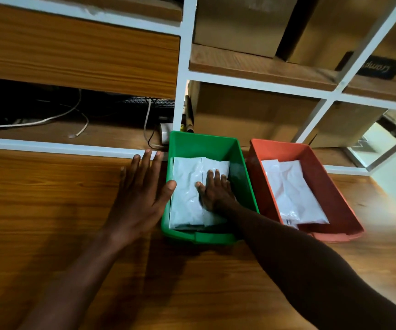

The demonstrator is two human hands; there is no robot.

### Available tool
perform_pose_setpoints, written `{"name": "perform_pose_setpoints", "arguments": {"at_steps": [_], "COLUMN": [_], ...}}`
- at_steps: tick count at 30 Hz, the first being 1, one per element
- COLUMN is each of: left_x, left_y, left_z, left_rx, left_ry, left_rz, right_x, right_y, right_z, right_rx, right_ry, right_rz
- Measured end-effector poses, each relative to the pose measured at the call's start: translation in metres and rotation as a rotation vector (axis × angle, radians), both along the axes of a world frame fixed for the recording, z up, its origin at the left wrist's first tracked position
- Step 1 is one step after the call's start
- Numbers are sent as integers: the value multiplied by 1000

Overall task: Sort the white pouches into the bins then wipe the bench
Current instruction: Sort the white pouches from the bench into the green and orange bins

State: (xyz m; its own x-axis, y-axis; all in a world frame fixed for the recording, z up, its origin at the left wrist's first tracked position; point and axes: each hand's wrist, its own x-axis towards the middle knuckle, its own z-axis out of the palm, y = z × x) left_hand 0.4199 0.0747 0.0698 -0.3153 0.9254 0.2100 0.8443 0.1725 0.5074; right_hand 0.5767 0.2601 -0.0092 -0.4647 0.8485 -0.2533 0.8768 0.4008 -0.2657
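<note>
Head view, two bins, perhaps four pouches

A white metal shelving frame is seen rising behind the wooden bench, fitted with wood-grain shelf boards. Brown cardboard boxes are stacked in the right-hand compartments (one carries a dark label, its lettering upside down). In the shadowed lower left compartment, loose white cables are laid across the shelf. At the far right, a pale floor is glimpsed through the frame.
</note>
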Motion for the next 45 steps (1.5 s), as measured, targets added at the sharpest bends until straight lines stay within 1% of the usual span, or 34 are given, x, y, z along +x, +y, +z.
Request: {"name": "perform_pose_setpoints", "arguments": {"at_steps": [3, 5, 8, 13, 15, 18, 21, 25, 29, 32, 36, 38, 42, 45], "left_x": [-2, -2, -1, 7, 15, 35, 53, 69, 73, 76, 70, 61, 31, 3], "left_y": [-5, -10, -20, -34, -36, -43, -66, -106, -151, -187, -236, -260, -314, -359], "left_z": [-1, -2, 0, 3, 4, 11, 19, 21, 16, 17, 12, 7, -2, -8], "left_rx": [6, 8, 5, -10, -37, -58, -9, -45, -48, -3, 48, 58, 43, 29], "left_ry": [-1, 4, -8, 36, 67, 114, 135, 169, 180, 146, 130, 123, 136, 129], "left_rz": [12, 18, 30, 63, 64, 54, 76, 100, 149, 190, 277, 334, 430, 504], "right_x": [0, 0, -3, 8, 17, 28, 29, 42, 54, 57, 48, 38, 5, -31], "right_y": [4, 6, 5, -13, -16, -17, -25, -55, -109, -158, -226, -263, -332, -375], "right_z": [1, 1, 10, 35, 39, 43, 52, 67, 85, 89, 88, 86, 74, 65], "right_rx": [-4, -10, 33, 274, 275, 206, 192, 241, 398, 443, 467, 437, 374, 351], "right_ry": [-69, -85, -94, 39, 57, 63, 79, 201, 381, 550, 608, 640, 690, 692], "right_rz": [27, 41, 67, 132, 146, 138, 158, 200, 212, 227, 321, 345, 372, 404]}}
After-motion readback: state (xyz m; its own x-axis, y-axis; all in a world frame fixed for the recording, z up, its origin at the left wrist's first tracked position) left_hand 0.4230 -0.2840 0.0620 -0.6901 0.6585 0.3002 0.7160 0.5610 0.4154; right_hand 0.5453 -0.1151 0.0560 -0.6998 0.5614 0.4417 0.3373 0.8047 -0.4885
